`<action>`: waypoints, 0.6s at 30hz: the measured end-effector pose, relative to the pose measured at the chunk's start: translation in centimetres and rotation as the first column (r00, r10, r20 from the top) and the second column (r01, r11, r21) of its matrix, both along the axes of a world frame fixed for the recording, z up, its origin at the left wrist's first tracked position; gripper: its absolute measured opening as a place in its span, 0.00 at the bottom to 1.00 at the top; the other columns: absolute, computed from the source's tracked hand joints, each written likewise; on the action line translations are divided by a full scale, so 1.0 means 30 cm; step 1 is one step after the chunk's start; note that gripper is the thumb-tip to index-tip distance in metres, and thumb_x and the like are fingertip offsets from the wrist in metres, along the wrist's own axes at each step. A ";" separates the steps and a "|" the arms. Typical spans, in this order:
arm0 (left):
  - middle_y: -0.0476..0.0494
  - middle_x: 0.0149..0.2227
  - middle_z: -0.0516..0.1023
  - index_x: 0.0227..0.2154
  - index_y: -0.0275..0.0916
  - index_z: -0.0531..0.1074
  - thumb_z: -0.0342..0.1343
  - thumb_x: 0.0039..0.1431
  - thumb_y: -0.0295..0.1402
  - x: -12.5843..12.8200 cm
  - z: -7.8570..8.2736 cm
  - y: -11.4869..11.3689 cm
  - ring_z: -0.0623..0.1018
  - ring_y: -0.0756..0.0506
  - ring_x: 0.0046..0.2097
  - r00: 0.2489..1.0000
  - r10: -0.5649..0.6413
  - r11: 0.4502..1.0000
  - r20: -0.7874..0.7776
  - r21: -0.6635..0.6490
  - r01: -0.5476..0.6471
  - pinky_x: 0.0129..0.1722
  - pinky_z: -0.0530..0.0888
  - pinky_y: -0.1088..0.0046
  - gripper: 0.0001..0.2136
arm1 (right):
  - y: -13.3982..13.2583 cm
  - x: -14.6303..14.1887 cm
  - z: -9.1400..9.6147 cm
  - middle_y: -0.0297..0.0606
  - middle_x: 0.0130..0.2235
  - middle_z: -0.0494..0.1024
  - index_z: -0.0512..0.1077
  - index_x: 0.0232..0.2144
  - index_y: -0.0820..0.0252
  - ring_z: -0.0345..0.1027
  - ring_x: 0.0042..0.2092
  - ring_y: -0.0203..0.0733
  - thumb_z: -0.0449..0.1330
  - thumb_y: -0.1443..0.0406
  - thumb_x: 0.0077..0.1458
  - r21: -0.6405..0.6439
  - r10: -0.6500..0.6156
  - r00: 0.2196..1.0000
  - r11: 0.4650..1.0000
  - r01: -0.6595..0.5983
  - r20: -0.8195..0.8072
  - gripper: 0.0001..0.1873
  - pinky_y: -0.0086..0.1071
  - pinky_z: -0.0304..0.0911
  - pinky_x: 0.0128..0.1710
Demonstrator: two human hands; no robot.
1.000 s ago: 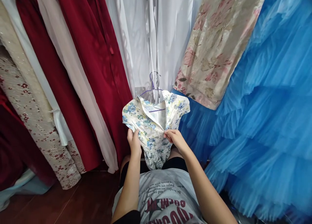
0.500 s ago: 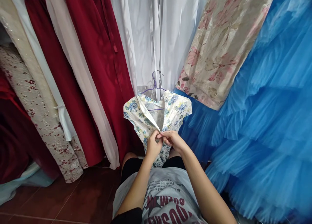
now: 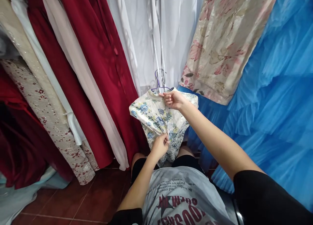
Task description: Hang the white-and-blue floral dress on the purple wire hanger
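Note:
A white dress with blue flowers (image 3: pixel 146 112) hangs on a thin purple hanger (image 3: pixel 157 82) in front of me. My left hand (image 3: pixel 160 145) pinches the fabric at the lower part of the dress's centre seam. Higher up, at the neckline, my right hand (image 3: pixel 172 99) is closed with thumb and forefinger pinched at the top of that seam. It appears to grip the zipper pull, though the pull itself is too small to make out. Between my hands the two edges of the dress lie together.
Dark red gowns (image 3: pixel 95 62) and a beige gown with small red flowers (image 3: pixel 53 124) hang to the left. Behind the hanger are white drapes (image 3: pixel 137 36). A pink-flowered skirt (image 3: pixel 215 62) and blue ruffled tulle (image 3: pixel 274 117) fill the right. Reddish tiles (image 3: pixel 97 195) form the floor.
My right hand has moved from beside the left hand up to the neckline. The V-shaped opening of the dress has closed along its length. My left hand remains low on the seam.

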State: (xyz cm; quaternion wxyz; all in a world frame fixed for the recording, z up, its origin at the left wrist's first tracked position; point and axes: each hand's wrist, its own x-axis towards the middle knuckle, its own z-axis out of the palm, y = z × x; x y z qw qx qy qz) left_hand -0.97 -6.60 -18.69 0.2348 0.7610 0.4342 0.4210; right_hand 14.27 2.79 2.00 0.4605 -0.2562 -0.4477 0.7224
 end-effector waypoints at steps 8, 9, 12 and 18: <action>0.43 0.42 0.74 0.60 0.45 0.62 0.46 0.69 0.30 -0.070 0.513 0.176 0.76 0.46 0.41 0.995 0.056 0.890 0.087 0.446 -0.090 0.46 0.72 0.66 0.18 | -0.076 0.009 -0.073 0.30 0.16 0.63 0.72 0.28 0.63 0.52 0.18 0.30 0.56 0.65 0.59 0.192 -0.081 0.981 0.980 0.046 0.176 0.10 0.23 0.44 0.17; 0.43 0.42 0.74 0.55 0.43 0.68 0.47 0.68 0.30 -0.063 0.567 0.198 0.76 0.45 0.43 0.998 0.065 0.866 0.011 0.495 -0.062 0.47 0.71 0.66 0.15 | -0.072 0.011 -0.074 0.31 0.16 0.65 0.73 0.27 0.63 0.52 0.18 0.30 0.57 0.65 0.58 0.221 -0.100 0.976 0.974 0.056 0.193 0.10 0.23 0.44 0.17; 0.42 0.37 0.73 0.36 0.39 0.74 0.49 0.67 0.29 -0.029 0.652 0.253 0.74 0.42 0.41 0.974 0.135 0.820 -0.183 0.572 -0.007 0.45 0.71 0.65 0.08 | -0.039 0.004 -0.086 0.30 0.15 0.65 0.73 0.26 0.63 0.50 0.17 0.30 0.60 0.63 0.55 0.292 -0.160 0.963 0.952 0.092 0.217 0.09 0.25 0.41 0.17; 0.42 0.38 0.75 0.33 0.39 0.74 0.52 0.65 0.30 -0.109 0.684 0.375 0.74 0.43 0.43 0.962 0.231 0.769 0.147 0.579 -0.273 0.49 0.69 0.67 0.07 | 0.014 -0.052 -0.229 0.28 0.12 0.62 0.72 0.21 0.62 0.45 0.15 0.30 0.62 0.63 0.48 0.313 -0.243 0.939 0.936 0.161 0.244 0.09 0.28 0.34 0.17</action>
